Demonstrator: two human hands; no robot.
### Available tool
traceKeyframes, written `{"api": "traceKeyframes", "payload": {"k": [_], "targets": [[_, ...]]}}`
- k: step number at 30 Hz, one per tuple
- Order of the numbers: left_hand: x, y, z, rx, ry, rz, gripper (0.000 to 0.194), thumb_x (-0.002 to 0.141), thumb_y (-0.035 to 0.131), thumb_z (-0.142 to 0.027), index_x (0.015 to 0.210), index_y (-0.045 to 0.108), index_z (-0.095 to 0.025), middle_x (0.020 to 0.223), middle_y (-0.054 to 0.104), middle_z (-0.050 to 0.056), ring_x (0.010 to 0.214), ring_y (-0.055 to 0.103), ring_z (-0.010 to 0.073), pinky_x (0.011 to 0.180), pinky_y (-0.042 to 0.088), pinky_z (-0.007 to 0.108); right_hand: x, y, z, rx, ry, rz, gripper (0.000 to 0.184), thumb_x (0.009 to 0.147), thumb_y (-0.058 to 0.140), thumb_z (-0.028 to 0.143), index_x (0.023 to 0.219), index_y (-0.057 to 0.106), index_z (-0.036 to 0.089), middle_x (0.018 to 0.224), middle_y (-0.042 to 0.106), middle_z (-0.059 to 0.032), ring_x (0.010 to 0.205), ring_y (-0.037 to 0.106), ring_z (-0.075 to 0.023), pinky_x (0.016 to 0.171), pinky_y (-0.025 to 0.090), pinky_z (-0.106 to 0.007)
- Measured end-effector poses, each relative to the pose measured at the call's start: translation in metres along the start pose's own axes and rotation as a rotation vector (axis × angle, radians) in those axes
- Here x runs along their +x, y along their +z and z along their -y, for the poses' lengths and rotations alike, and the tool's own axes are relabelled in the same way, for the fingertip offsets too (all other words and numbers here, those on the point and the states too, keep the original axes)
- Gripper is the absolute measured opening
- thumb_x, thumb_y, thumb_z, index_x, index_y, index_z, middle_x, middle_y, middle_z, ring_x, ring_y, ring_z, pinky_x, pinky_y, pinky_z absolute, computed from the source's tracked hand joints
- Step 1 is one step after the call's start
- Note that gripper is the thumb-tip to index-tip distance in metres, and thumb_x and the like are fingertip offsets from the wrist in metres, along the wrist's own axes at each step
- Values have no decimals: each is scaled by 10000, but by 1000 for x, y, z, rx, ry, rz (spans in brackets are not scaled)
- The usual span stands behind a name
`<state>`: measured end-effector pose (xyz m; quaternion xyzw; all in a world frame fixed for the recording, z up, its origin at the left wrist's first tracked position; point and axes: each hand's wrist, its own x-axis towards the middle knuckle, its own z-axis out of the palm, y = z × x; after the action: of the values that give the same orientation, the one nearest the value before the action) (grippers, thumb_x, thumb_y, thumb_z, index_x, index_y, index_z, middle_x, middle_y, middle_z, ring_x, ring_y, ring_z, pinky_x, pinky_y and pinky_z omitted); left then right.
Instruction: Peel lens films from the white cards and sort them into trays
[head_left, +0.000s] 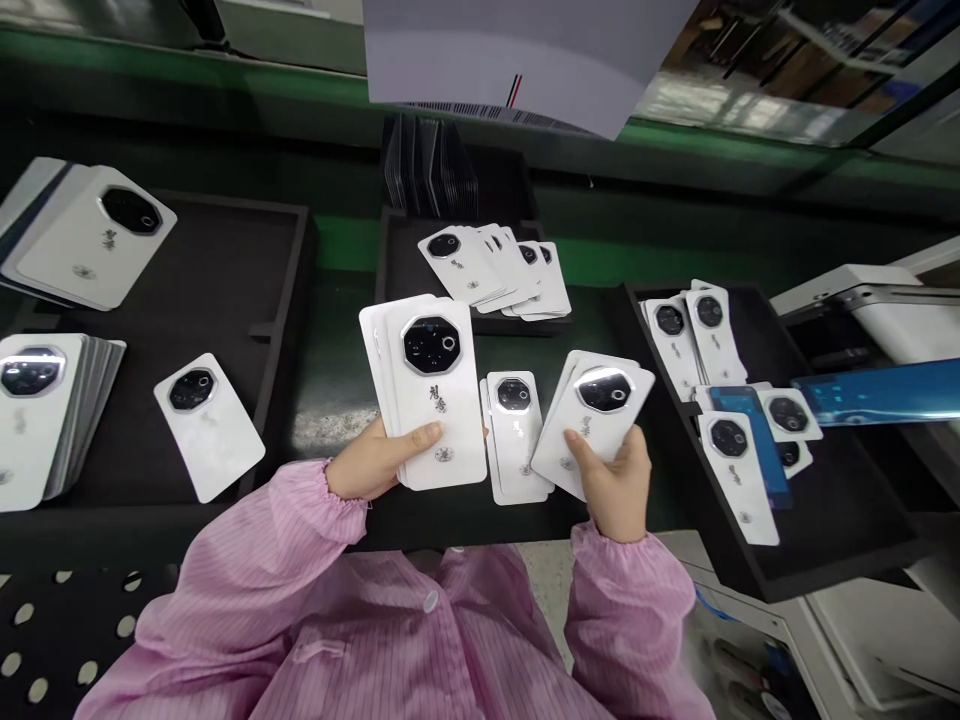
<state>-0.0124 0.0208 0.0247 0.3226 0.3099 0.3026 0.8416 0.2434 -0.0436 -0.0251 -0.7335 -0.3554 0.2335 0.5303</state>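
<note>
My left hand (375, 462) is closed around a few white phone back covers (463, 425), thumb on the front one. Each cover bears a dark octagonal camera area and small dark markings. Fanned slightly in my right hand (621, 482) are more white phone back covers (624, 412), with the thumb pressed on their face. Between the hands, a small stack of white covers (517, 440) sits on the dark bench (330, 370). Beyond them, a spread of overlapping covers (472, 280) rests on the edge of a black tray (401, 262).
At left, a black tray (289, 330) holds stacked covers (56, 440) and a single cover (214, 450). Another black tray (847, 555) at right carries several covers and a blue film strip (885, 392). Dark upright sheets (427, 170) stand at the back, below a hanging white sheet (517, 50).
</note>
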Motion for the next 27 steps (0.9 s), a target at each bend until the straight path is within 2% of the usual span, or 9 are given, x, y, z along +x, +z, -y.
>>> {"api": "traceKeyframes", "payload": {"k": [2,4,7,9,11,15,18,21,27], "targets": [[-1,-2,3,19,-6,-3,410,774,655,-248,1166,580,-151,1138,656,148,1061,602,310,873,514,448,-2,1,14,190,44,10,483,626,749,302,1057,556,200,997,644,-68,844,624,-221,743,514,-400],[-1,-4,7,53,-16,-7,423,766,665,-259,1168,584,-154,1159,646,144,1083,591,300,902,498,430,-5,5,30,353,69,57,453,640,742,303,1045,553,227,924,657,-36,731,633,-181,628,530,-321],[-1,-5,11,128,-13,-17,428,758,672,-270,1164,593,-159,1157,650,134,1052,611,288,892,504,412,-15,21,50,448,69,207,376,631,752,303,945,555,243,757,659,10,568,603,-148,482,496,-259],[-1,-4,12,175,4,-18,429,755,674,-266,1166,596,-173,1159,651,124,1031,623,279,874,513,396,-21,35,58,478,86,326,376,644,748,289,958,546,249,790,676,7,601,622,-165,503,516,-281],[-1,-3,13,199,22,-3,426,762,668,-263,1175,592,-192,1181,640,113,1040,620,271,884,507,387,-26,47,61,513,109,390,400,665,737,270,1009,534,249,916,684,-15,728,650,-194,611,554,-332],[-2,-5,13,170,32,65,448,765,663,-309,1188,585,-183,1210,620,124,1077,597,282,921,481,401,-29,56,61,560,130,382,405,681,728,246,1033,529,240,1015,664,-32,893,643,-216,794,544,-403],[-2,-6,12,59,-30,75,471,751,671,-347,1173,597,-152,1150,651,146,1055,607,311,900,490,431,-28,53,59,572,150,322,422,668,738,248,1038,534,242,1023,660,-31,893,642,-210,804,538,-406],[-1,-3,11,-37,-70,2,446,743,678,-265,1165,602,-143,1116,671,136,1049,610,318,914,481,441,-26,48,58,576,171,250,423,658,744,262,1028,540,234,1027,659,-38,867,643,-206,784,541,-408],[2,1,9,-50,-84,-26,449,731,681,-240,1160,607,-128,1151,653,132,1074,593,324,935,473,437,-26,47,58,594,179,199,426,676,734,239,1056,542,230,1084,650,-46,920,639,-199,829,533,-413]]}}
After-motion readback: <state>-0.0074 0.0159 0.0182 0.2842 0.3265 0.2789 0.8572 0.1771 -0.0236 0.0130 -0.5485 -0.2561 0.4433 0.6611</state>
